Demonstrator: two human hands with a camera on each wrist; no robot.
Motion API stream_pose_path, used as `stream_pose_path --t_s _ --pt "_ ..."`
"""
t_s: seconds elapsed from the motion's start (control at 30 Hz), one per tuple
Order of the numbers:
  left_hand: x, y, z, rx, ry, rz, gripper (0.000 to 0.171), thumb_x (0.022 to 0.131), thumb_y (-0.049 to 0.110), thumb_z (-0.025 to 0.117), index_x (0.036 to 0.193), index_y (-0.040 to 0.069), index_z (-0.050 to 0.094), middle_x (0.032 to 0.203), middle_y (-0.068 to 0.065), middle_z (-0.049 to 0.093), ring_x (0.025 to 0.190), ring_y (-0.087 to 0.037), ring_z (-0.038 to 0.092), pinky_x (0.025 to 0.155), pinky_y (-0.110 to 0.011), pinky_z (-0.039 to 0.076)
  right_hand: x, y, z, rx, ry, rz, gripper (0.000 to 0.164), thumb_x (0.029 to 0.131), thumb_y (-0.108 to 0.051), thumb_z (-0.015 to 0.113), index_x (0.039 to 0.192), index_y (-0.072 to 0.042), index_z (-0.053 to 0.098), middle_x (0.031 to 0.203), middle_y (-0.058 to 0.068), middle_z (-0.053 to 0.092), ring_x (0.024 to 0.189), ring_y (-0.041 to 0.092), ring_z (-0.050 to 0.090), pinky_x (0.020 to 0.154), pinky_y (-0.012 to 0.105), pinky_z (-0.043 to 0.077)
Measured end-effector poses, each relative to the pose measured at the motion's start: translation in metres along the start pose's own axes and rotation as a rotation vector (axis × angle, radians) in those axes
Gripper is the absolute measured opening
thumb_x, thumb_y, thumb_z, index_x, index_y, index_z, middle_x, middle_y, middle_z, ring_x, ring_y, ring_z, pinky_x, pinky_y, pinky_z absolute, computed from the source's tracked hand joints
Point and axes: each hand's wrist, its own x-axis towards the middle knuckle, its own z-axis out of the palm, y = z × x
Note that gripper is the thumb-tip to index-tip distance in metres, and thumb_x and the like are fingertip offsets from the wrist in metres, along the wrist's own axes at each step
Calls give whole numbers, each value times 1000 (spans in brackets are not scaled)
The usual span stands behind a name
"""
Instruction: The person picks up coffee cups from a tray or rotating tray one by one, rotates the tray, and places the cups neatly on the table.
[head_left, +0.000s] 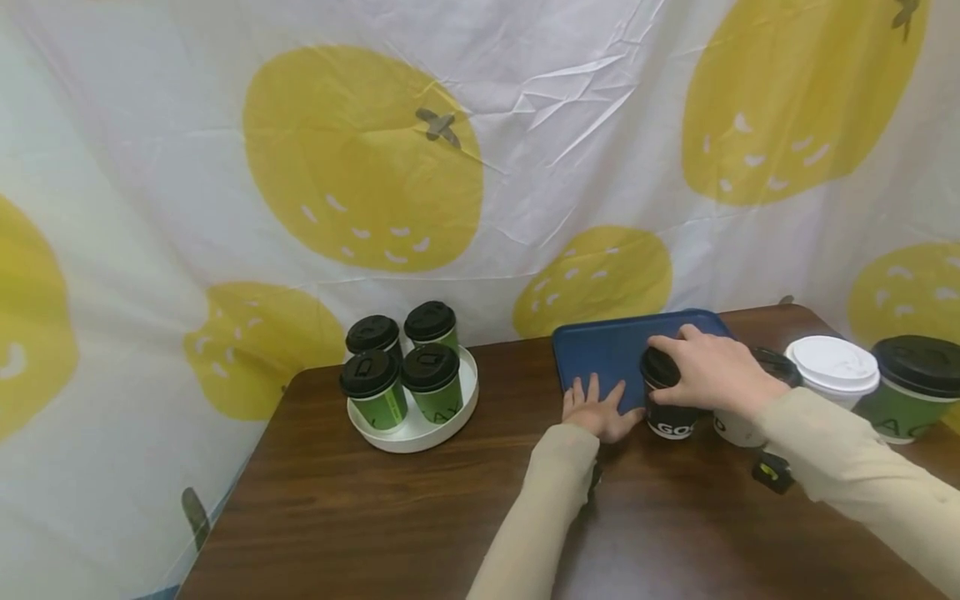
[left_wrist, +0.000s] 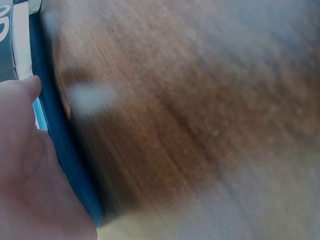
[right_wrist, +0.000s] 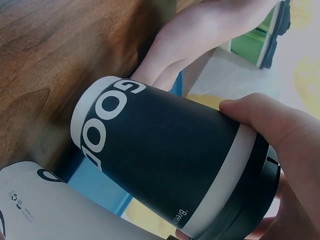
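My right hand [head_left: 712, 371] grips a black paper coffee cup [head_left: 671, 419] near its black lid, thumb on one side and fingers round the other. In the right wrist view, large white "GOOD" lettering runs round the base of this cup [right_wrist: 160, 145]. The cup is over the front edge of a blue rectangular tray [head_left: 600, 346]. My left hand [head_left: 600, 414] lies at the tray's front edge with its fingers spread, the thumb [left_wrist: 31, 87] right beside the cup's base. A white cup with a black lid [head_left: 738, 427] stands just right of the black one, partly hidden by my right hand.
At the left, a round white tray [head_left: 469, 392] bears several green cups with black lids [head_left: 382, 407]. A white-lidded cup [head_left: 834, 367] and a larger green cup [head_left: 911, 404] stand at the far right. Behind the brown table [head_left: 360, 517] hangs a fruit-patterned cloth [head_left: 510, 150].
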Motion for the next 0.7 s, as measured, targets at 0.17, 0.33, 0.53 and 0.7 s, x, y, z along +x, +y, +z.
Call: stream_pose_path --t_s 0.17,0.33,0.53,0.7 --pt "-1 0 -1 2 0 -2 67 100 74 34 161 53 14 177 8 -2 165 -23 -7 135 -41 2 -2 2 -1 -7 0 -5 79 79 -49 84 141 -5 62 121 29 65 94 42 69 72 59 57" --pt "-1 1 -2 7 2 -2 67 100 75 33 161 54 14 177 7 -2 165 -23 -7 135 -41 2 -5 5 0 -17 2 -8 79 78 -50 84 139 -5 63 120 29 65 92 42 69 71 58 57" --pt "-7 1 -5 -5 -7 5 67 101 75 32 161 53 13 177 7 -3 165 -24 -7 135 -42 2 -8 5 6 -30 39 -41 79 76 -50 86 137 -5 64 114 27 67 80 37 68 69 55 57" --pt "-9 0 -5 -13 -3 14 67 101 74 33 161 52 13 177 6 -3 165 -24 -8 135 -42 1 -9 3 10 -36 72 -70 78 75 -50 87 136 -6 66 110 25 67 73 35 66 66 53 56"
